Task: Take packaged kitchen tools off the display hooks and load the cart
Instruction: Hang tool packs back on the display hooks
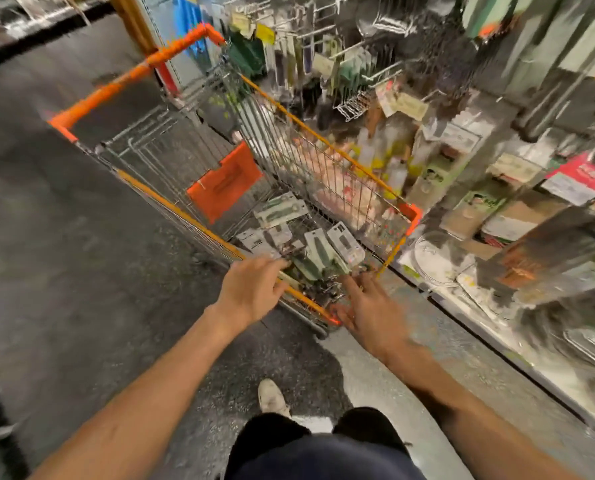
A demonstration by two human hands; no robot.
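Observation:
The frame is motion-blurred. A wire shopping cart [327, 142] with an orange rim and handle stands on the aisle floor. Several carded kitchen-tool packages [318, 249] lie in its near end. My left hand [251, 289] reaches over the cart's near rim, with its fingers stretched toward the packages and nothing clearly held. My right hand [369, 310] hovers at the cart's near corner, its fingers spread and holding nothing. More packaged tools hang on the display hooks [327, 32] beyond the cart.
Crowded shelves [518, 209] of boxed and bottled goods run along the right side, close against the cart. An orange child-seat flap [225, 183] stands inside the cart. Dark aisle floor [64, 237] stretches to the left. My shoe [272, 396] is below the cart.

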